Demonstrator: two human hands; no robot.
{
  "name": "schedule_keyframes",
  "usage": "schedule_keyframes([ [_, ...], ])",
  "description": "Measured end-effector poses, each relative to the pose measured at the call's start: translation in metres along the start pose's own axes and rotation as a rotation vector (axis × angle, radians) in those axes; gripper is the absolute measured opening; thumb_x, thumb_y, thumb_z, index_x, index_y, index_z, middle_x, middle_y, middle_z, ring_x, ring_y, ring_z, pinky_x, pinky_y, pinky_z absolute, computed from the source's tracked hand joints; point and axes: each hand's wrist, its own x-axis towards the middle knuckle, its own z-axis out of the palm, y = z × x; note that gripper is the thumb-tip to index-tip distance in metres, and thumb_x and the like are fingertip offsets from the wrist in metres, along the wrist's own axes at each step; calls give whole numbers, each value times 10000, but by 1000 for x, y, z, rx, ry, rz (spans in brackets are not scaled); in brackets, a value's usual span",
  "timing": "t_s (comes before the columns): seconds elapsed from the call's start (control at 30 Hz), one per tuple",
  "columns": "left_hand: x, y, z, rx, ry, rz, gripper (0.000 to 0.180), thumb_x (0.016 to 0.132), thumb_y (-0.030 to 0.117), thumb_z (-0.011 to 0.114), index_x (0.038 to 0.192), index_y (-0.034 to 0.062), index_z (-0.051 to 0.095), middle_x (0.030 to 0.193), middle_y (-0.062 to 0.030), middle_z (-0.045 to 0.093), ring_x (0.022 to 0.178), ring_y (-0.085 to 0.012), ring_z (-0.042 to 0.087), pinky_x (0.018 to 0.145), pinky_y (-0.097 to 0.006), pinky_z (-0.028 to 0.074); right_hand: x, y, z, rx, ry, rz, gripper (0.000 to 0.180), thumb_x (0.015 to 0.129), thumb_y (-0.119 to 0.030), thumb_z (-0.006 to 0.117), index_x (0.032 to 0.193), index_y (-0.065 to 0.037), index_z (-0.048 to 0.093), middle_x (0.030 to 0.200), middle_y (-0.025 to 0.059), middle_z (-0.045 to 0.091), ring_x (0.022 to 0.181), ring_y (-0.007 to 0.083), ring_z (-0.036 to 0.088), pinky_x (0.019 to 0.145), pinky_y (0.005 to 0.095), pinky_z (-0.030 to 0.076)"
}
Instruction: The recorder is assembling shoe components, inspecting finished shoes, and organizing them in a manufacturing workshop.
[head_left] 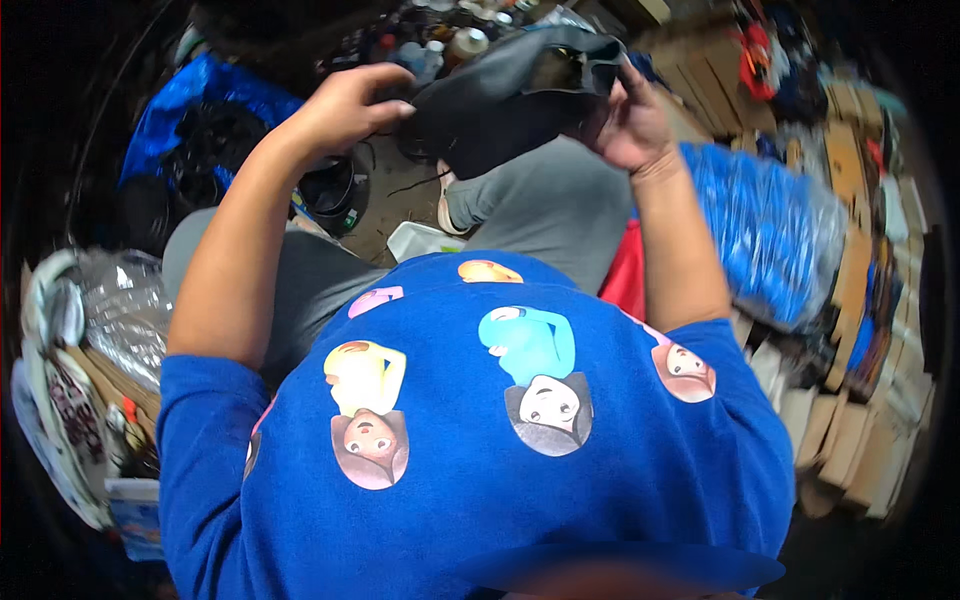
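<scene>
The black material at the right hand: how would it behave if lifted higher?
The black material is probably floppy, since it folds at the right hand. It may be light, as its edge looks thin. Its soft sheen suggests it might slip somewhat.

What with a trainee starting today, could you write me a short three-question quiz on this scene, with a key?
1. Multiple choice: What is the right hand holding?
A) a clear bottle
B) a black bag-like item
C) a shoe

2. True or false: The left hand is clenched in a tight fist.

3. Fill in: The bulky blue plastic bundle beside the stacked cardboard lies to the person's ____.

Key:
1. B; the fingers are at the item's right end.
2. False; the thumb and forefinger stand apart, near the item's left end.
3. right
</scene>
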Motion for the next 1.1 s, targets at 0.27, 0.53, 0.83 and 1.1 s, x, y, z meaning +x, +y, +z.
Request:
schedule_keyframes([
  [0.27, -3, -50, -23, 124, 213, -149, 322, 827, 161, 635, 1104, 15, 561, 1032, -41, 596, 957, -119, 539, 834, -242, 419, -95, -60, 38, -626, 270, -369, 508, 812, -255, 625, 1217, 6, 462, 1088, 128, 598, 959, 242, 600, 859, 382, 462],
  [0.53, -53, -72, -5, 322, 252, -291, 236, 790, 138, 640, 976, -5, 616, 892, -79, 648, 815, -125, 586, 743, -254, 450, -113, 3, -172, -1212, 680, -64, 348, 793, -226, 639, 1098, -64, 596, 849, 64, 664, 755, 120, 619, 739, 257, 478],
  [0.83, -91, -75, 8, 207, 481, -410, 177, 826, 99, 620, 960, -15, 609, 870, -47, 628, 809, -89, 552, 740, -220, 434, -44, 94, -225, -1742, 925, 160, 301, 770, -318, 613, 1032, -171, 634, 989, 131, 628, 970, 303, 573, 814, 400, 434],
  [1.1, -104, -78, 19, 220, 481, -474, 182, 827, 113, 631, 955, -14, 603, 871, -26, 612, 789, -79, 538, 725, -215, 436, -42, 184, -276, -1957, 517, 341, 262, 785, -306, 618, 1018, -191, 641, 925, 89, 639, 968, 242, 563, 820, 377, 425],
])
